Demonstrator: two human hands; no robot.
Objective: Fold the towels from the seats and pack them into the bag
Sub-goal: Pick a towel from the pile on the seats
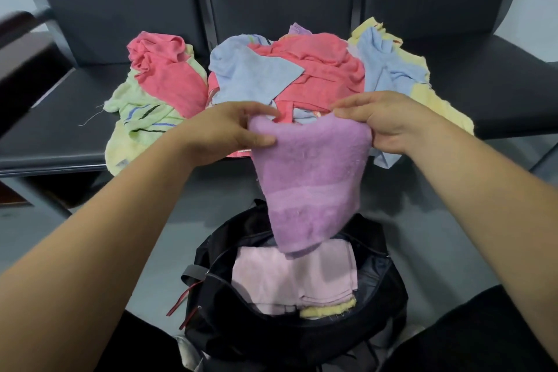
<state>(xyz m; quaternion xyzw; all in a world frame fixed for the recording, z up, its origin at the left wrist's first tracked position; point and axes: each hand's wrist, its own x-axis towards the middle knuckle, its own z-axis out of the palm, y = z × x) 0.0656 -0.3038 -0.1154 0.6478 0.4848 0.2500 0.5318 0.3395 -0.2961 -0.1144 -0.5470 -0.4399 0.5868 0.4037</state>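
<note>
The purple towel hangs between the two hands, in front of the front edge of the middle one of the seats. Its top edge runs from the left hand across to the right hand, and its lower end drops to the far rim of the open black bag on the floor below.

The left hand pinches the towel's top left corner, thumb laid on the near face and fingers curled over the edge behind it. The right hand grips the top right corner, fingers curled round the cloth, forefinger along the top edge.

In the bag lies a folded pink towel, with a yellow towel showing at its near right corner.

On the seats, from left to right: a green towel hanging over the front edge with a red towel on it, a blue towel on a heap of red cloth, then a light blue cloth over a pale yellow cloth.

The fingertips behind the purple towel are hidden. The hands and the towel cover the front of the middle heap. Whether the towel's lower end touches the pink one cannot be told. The bag's near side is cut off by the bottom of the view
</note>
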